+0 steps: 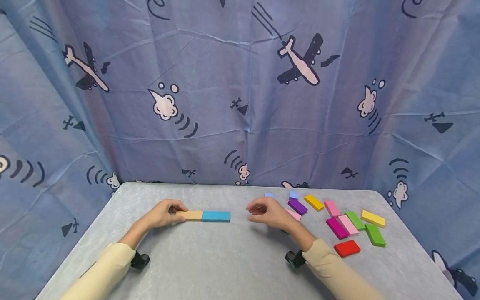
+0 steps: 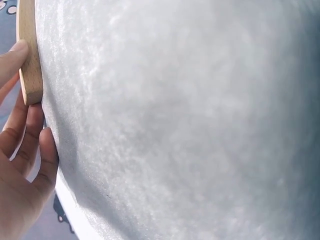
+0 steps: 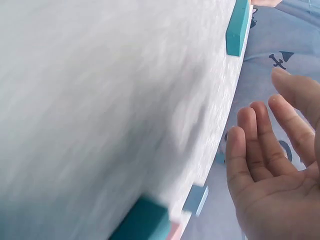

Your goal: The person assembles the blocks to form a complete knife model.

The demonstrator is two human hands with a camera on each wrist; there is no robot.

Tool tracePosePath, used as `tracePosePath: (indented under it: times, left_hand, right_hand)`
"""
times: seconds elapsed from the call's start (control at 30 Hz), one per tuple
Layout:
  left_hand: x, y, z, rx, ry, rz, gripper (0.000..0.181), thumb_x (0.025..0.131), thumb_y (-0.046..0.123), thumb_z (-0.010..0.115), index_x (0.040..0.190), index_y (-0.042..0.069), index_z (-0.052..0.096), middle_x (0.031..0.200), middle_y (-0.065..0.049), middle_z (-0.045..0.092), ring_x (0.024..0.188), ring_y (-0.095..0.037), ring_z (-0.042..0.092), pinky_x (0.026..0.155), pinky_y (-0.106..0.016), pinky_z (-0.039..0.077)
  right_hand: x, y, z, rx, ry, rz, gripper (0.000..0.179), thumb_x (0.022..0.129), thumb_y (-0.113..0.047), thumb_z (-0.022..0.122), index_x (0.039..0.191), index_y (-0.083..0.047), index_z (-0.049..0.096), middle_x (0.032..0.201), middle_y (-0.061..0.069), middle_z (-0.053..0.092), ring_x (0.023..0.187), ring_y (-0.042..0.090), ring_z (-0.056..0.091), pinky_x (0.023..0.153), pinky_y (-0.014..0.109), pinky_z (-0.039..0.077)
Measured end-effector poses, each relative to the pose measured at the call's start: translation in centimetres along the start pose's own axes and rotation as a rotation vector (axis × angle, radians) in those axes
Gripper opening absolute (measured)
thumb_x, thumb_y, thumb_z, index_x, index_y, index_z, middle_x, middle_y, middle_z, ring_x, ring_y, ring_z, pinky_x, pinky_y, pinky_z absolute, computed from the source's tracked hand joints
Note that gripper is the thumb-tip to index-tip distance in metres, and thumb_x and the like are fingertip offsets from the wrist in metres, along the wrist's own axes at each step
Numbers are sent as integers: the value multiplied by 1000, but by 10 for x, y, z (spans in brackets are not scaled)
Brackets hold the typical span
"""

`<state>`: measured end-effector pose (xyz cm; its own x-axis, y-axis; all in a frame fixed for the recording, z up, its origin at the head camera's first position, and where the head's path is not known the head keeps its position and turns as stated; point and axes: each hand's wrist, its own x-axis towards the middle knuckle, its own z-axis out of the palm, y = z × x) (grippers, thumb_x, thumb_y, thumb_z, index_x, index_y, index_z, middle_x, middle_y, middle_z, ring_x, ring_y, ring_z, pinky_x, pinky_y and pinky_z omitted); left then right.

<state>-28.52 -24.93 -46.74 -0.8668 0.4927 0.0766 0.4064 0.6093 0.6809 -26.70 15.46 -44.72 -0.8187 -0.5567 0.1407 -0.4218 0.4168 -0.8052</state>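
Observation:
A light wooden block [image 1: 194,216] and a blue block [image 1: 216,216] lie end to end in a row on the table. My left hand [image 1: 166,213] grips the wooden block at its left end. In the left wrist view, the thumb presses the face of that block [image 2: 31,65], and other fingers lie around its end. Right of the blue block, my right hand [image 1: 271,213] is held over the table, its fingers loosely bent around nothing. The right wrist view shows this hand [image 3: 280,165] with its palm bare and the blue block [image 3: 237,30] beyond the fingertips.
Several coloured blocks lie scattered at the right, among them a purple one [image 1: 298,206], a red one [image 1: 347,248] and a green one [image 1: 375,235]. A teal block [image 3: 145,220], mostly hidden in the head view, lies near my right wrist. A patterned curtain [image 1: 225,104] hangs behind the table.

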Motion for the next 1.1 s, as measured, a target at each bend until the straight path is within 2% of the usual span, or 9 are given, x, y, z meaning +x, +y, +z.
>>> tracePosePath:
  times: [0.2,0.43,0.6,0.77,0.83,1.0,1.1]
  left_hand:
    - [-1,1,0,-7,3,-6,19,87,10,82,106,8,76,100,-1,71,87,-19,61,78,-35,51]
    - [-1,3,0,-4,5,9,19,87,10,82,105,7,76,100,-2,71,87,-19,62,78,-35,51]
    - [-1,6,-1,-18,4,45,19,87,9,82,105,4,76,100,-5,72,88,-23,63,79,-36,52]
    - [-2,5,-2,-21,7,39,20,87,8,82,105,4,76,101,-5,72,89,-24,63,80,-38,52]
    - [-2,4,-1,-15,8,39,19,87,8,82,105,4,76,100,-4,72,88,-22,63,79,-37,52]
    - [-2,2,0,-17,9,33,18,87,8,82,104,5,76,100,-2,72,87,-19,63,78,-33,52]
    - [-2,1,0,-27,6,19,18,87,8,82,105,5,76,100,-3,72,87,-19,63,77,-34,52]
  right_hand:
    - [-29,3,-23,-18,0,15,25,93,-8,76,114,4,71,107,17,70,93,25,65,87,34,54]
    - [-60,16,-52,-22,55,6,24,93,-3,74,114,8,69,107,17,69,91,28,65,82,29,55]
    - [-74,26,-70,-51,117,82,29,93,-8,75,118,6,69,108,15,69,94,28,65,83,26,54]
    - [-79,38,-77,-108,163,146,34,91,-14,80,118,3,71,108,11,69,95,25,65,83,23,52]
    - [-79,41,-78,-116,170,159,36,90,-15,81,119,3,71,107,11,69,95,25,65,84,25,52]
    - [-79,46,-77,-148,185,172,36,88,-14,83,116,3,72,106,11,69,94,25,64,88,43,54]
    - [-78,47,-75,-171,200,176,33,86,-12,84,113,3,73,103,10,69,92,25,64,87,44,54]
